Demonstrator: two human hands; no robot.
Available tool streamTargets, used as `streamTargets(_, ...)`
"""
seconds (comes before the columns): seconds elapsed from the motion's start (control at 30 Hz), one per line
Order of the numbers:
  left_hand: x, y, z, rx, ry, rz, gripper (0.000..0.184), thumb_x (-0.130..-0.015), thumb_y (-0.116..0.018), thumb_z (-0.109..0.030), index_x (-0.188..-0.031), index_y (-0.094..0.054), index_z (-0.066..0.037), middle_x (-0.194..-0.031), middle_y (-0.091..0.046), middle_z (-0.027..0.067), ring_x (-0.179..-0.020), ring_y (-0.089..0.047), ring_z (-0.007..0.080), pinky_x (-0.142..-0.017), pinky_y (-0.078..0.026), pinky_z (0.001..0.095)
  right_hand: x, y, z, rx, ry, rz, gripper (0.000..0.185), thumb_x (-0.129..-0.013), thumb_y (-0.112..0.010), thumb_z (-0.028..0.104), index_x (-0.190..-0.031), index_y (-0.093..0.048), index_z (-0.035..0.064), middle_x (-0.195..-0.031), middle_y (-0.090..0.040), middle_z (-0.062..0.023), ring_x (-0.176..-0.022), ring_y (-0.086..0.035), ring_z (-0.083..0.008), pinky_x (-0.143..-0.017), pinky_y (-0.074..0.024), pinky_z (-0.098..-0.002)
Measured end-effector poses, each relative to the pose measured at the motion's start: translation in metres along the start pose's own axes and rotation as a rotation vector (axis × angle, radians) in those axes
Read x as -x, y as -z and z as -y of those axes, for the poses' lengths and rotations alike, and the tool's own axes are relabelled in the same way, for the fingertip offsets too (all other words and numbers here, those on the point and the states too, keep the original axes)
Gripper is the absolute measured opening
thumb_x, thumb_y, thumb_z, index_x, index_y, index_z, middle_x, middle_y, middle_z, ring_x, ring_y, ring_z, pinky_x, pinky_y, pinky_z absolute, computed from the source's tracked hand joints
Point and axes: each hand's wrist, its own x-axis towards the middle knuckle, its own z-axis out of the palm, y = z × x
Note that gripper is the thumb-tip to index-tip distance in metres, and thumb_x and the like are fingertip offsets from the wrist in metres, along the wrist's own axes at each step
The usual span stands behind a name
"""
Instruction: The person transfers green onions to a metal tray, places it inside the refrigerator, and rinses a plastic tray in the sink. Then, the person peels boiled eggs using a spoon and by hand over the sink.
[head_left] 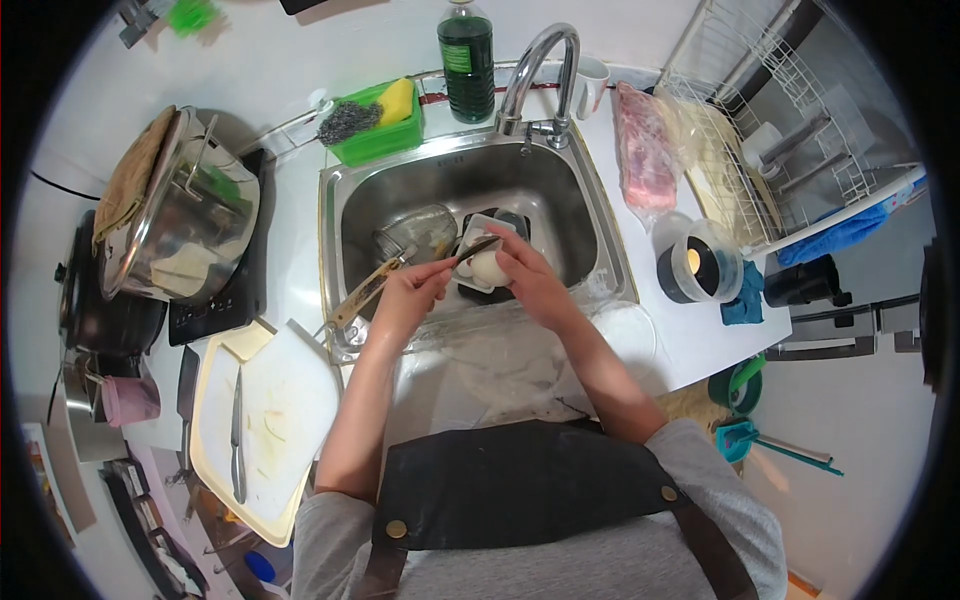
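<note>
Over the sink (570,200), my left hand (425,285) is closed on what looks like a small knife (478,249) with a dark, narrow blade pointing right. My right hand (532,280) grips a pale, round piece of food (488,268), its kind unclear; the blade lies against or just above its top. Below both hands a white plastic container (482,226) stands in the basin, its contents mostly hidden. A mesh strainer (425,232) rests in the sink's left half, and its wooden handle (362,297) crosses the left rim beside my left hand.
A faucet (540,75), a green soap bottle (467,65) and a green sponge tray (375,135) stand behind the sink. Packaged meat (648,150) and a plastic tub (698,268) sit right. Left are a large pot (190,215) and a cutting board (285,400) with a knife (238,440).
</note>
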Motion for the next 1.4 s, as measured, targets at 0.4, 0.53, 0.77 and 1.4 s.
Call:
streamTargets(0.4, 0.013, -0.038, -0.016, 0.181, 0.096, 0.098, 0.043, -0.083, -0.066, -0.026, -0.119, -0.054, -0.007, -0.089, -0.062, 0.0011, -0.056, -0.041, 0.0007, -0.045, -0.028, 0.0163, 0.004, -0.014, 0.007, -0.153, 0.057, 0.009, 0.078, -0.095, -0.050, 0.018, -0.148, 0.006, 0.0250, -0.153, -0.002, -0.0195, -0.133, -0.031, -0.0246, -0.104, -0.0324, -0.0365)
streamTargets(0.53, 0.004, -0.047, -0.010, 0.160, -0.213, 0.026, 0.047, -0.078, -0.072, -0.016, -0.119, -0.053, -0.004, -0.096, -0.063, 0.0041, -0.076, -0.056, 0.0062, -0.061, -0.043, 0.0184, 0.000, -0.027, 0.015, -0.135, 0.219, -0.007, 0.067, -0.098, -0.042, 0.025, -0.148, 0.003, 0.0224, -0.152, -0.007, -0.0170, -0.130, -0.036, -0.0260, -0.104, -0.0339, -0.0369)
streamTargets(0.77, 0.006, -0.054, -0.039, 0.099, -0.469, -0.133, 0.049, -0.074, -0.072, -0.008, -0.119, -0.054, 0.001, -0.101, -0.061, 0.0069, -0.077, -0.058, 0.0132, -0.069, -0.046, 0.0256, 0.005, -0.037, 0.003, -0.937, -0.015, -0.038, 0.043, -0.099, -0.031, 0.028, -0.134, -0.033, 0.0021, -0.130, -0.045, -0.0156, -0.119, -0.047, -0.0329, -0.103, -0.0384, -0.0420)
streamTargets(1.4, 0.067, -0.009, -0.024, -0.457, -0.339, -0.199, 0.037, -0.089, -0.051, 0.002, -0.125, -0.055, -0.005, -0.078, -0.050, 0.0043, -0.071, -0.049, 0.0123, -0.068, -0.040, 0.0210, -0.003, -0.012, 0.025, -0.524, 0.086, -0.092, 0.042, -0.100, -0.032, 0.031, -0.106, -0.058, -0.0017, -0.106, -0.059, -0.0120, -0.099, -0.060, -0.0212, -0.086, -0.0517, -0.0354)
